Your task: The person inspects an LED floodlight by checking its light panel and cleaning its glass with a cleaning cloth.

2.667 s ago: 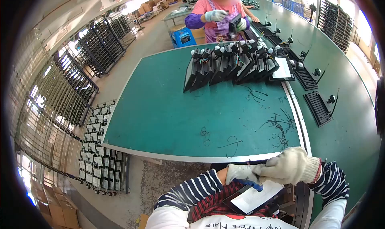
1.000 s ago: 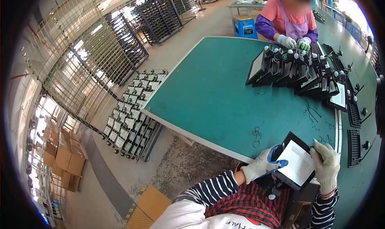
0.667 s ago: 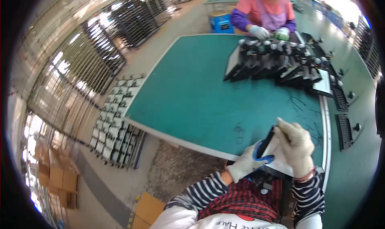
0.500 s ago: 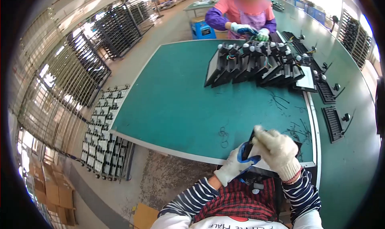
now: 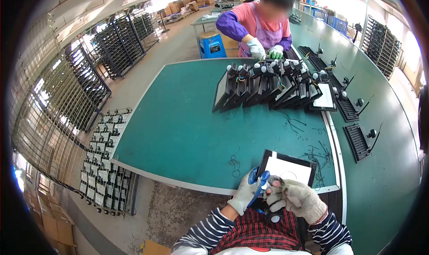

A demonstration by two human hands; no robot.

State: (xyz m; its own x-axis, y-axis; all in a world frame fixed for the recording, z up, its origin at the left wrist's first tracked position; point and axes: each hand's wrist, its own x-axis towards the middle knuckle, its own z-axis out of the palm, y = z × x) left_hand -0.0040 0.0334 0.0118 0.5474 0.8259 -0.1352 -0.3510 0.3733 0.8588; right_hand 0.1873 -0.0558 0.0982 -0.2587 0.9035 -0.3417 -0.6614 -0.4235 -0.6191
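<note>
A black-framed panel with a white face (image 5: pixel 292 169) lies at the table's near edge. My left hand (image 5: pixel 247 191), in a white glove with blue-coated fingers, is closed at its lower left side. My right hand (image 5: pixel 301 199), in a cream knitted glove with bare fingertips, is pinched together over the panel's lower edge. What those fingers hold is hidden, though a thin dark strand curves above them across the white face. Below both hands, a white round bulb (image 5: pixel 275 219) on a dark part shows against the red checked apron.
Similar panels (image 5: pixel 268 87) stand in a leaning row on the green table (image 5: pixel 178 116), with a co-worker's gloved hands (image 5: pixel 266 52) behind them. Loose black ties (image 5: pixel 319 156) lie to the right. Black slatted housings (image 5: pixel 356 142) line the right bench. Racks (image 5: pixel 105 156) stand left.
The panel has gone from tilted up between my hands to lying flatter, white face showing. My right hand has moved down to its near edge. The view has shifted slightly.
</note>
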